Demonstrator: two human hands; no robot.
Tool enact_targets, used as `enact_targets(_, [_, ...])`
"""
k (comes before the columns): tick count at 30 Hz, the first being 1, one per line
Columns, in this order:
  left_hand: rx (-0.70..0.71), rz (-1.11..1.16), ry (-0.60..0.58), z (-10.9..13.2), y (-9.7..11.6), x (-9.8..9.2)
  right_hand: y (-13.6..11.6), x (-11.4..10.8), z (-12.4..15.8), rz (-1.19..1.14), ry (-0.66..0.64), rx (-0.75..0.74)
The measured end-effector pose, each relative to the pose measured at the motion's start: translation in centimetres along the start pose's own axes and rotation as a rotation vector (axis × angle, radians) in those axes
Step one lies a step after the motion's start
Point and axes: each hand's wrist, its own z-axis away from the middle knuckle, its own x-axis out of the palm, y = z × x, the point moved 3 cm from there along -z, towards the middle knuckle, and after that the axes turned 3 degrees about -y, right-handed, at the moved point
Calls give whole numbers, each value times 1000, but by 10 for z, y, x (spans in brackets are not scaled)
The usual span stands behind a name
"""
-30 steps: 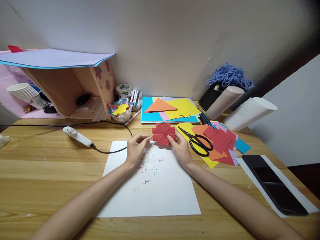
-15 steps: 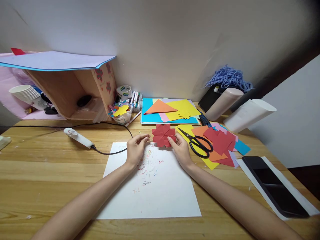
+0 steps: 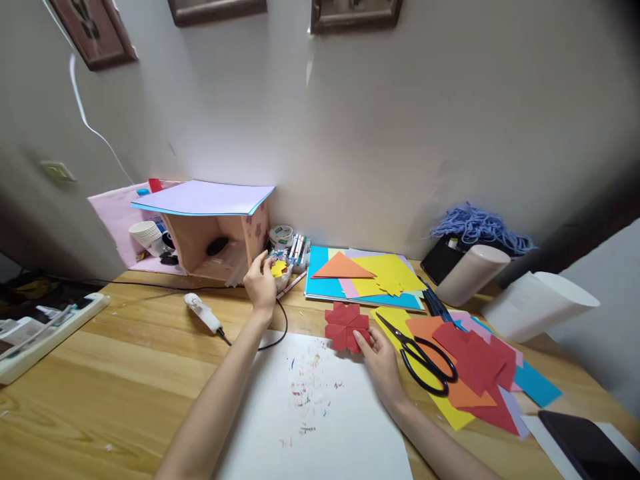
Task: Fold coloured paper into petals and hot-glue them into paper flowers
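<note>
A folded red paper flower [image 3: 344,325] lies at the top edge of a white sheet [image 3: 310,413] on the wooden desk [image 3: 115,373]. My right hand [image 3: 381,360] pinches the flower's lower right corner. My left hand [image 3: 261,283] is stretched out to a small bowl of paper scraps [image 3: 279,272] near the back wall, its fingers curled at a yellow scrap there. Whether they grip it is unclear.
Black scissors [image 3: 423,353] rest on loose coloured papers [image 3: 470,373] to the right. A stack of coloured sheets [image 3: 365,280], markers [image 3: 299,248], a tape roll [image 3: 281,235], a wooden box [image 3: 210,243], a corded white tool [image 3: 203,313], a power strip [image 3: 45,333] and a phone [image 3: 585,443] surround the work area.
My left hand let go of the red flower and reached forward to the scrap bowl. My head lifted, so the view now shows more wall and the desk's left side.
</note>
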Motion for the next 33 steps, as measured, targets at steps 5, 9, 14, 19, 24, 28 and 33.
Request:
enact_targets(5, [30,-376,-169,-18,-1,3,3,-1,1,0,-1,-2])
enact_targets(9, [188,-439,-106,-6,6,-3,3,-1,1,-5,1,-29])
enact_targets(14, [315,-310,-24,25,23,-12,-1,0,1,30,8,-93])
enact_targets(19, [46,66,-528,84,37,-1,-8,-10,-1,196,118,-262])
enact_targets(24, [-701,669,-1124,139,39,22,-29,-17,6,611,61,-823])
enact_targets(28, [-887,891,-1019,140,23,31,-30,-11,12,835,-104,-992])
enact_targets(33, [-872,828,-963,135,5,34,-23,-1,12,925,-241,-913])
